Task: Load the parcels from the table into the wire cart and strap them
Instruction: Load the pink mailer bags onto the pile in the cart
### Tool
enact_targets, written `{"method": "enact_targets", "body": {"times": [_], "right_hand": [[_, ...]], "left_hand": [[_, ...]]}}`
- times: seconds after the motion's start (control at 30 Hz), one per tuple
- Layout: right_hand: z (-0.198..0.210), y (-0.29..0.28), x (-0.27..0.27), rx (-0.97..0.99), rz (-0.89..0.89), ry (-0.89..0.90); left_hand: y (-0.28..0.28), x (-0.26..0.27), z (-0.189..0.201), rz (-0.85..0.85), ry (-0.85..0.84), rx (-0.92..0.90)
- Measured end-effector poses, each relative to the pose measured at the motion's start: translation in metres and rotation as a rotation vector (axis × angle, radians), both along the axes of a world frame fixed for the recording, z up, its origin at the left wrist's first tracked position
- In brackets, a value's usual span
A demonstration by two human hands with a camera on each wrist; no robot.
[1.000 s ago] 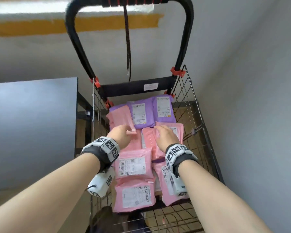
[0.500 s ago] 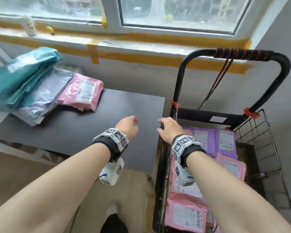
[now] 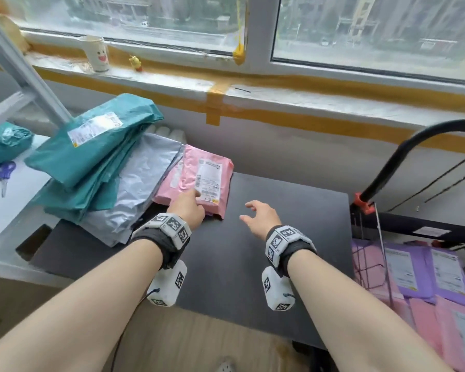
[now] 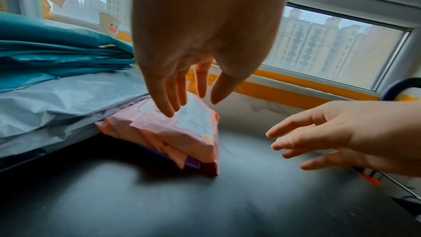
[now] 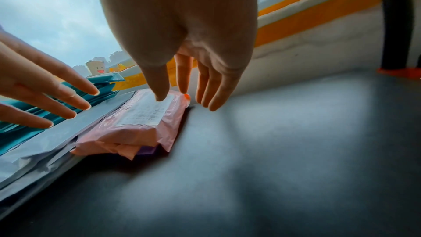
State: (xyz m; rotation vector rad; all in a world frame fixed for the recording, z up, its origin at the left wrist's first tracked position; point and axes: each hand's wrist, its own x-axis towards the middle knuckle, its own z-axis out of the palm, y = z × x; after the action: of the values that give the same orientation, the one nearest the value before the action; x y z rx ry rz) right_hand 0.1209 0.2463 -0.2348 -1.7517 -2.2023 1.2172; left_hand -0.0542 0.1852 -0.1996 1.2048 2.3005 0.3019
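Note:
A pink parcel (image 3: pixel 196 178) with a white label lies on the dark table (image 3: pixel 279 237), on top of a purple parcel (image 4: pixel 192 163) and half under grey mailers (image 3: pixel 134 189). My left hand (image 3: pixel 188 208) is open over its near edge, straight fingers (image 4: pixel 168 104) at its top face; I cannot tell whether they touch. My right hand (image 3: pixel 258 216) hovers open and empty over the bare table to the parcel's right. In the right wrist view its fingers (image 5: pixel 212 96) hang beside the parcel (image 5: pixel 141 120). The wire cart (image 3: pixel 373 264) at the right holds purple parcels (image 3: pixel 419 267) and pink parcels (image 3: pixel 454 331).
Teal mailers (image 3: pixel 91 146) are stacked on the grey ones at the left. The cart's black handle (image 3: pixel 403 162) rises at the table's right edge, with elastic cords (image 3: pixel 440 181) hanging from it. Scissors (image 3: pixel 4 173) lie far left. A cup (image 3: pixel 97 53) stands on the windowsill.
Both hands left the parcels in the cart and swung left over the table. The left hand has now reached the pink parcel, and the right has followed beside it.

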Motion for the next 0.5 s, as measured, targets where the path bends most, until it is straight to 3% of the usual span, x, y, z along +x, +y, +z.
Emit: {"method": "enact_targets", "body": {"times": [0.23, 0.5], "right_hand": [[-0.045, 0.033, -0.076, -0.083, -0.156, 0.144], [-0.07, 0.051, -0.094, -0.248, -0.444, 0.396]], "left_hand": [[0.039, -0.06, -0.042, 0.092, -0.082, 0.028], [0.057, -0.076, -0.063, 0.244, -0.248, 0.169]]}}
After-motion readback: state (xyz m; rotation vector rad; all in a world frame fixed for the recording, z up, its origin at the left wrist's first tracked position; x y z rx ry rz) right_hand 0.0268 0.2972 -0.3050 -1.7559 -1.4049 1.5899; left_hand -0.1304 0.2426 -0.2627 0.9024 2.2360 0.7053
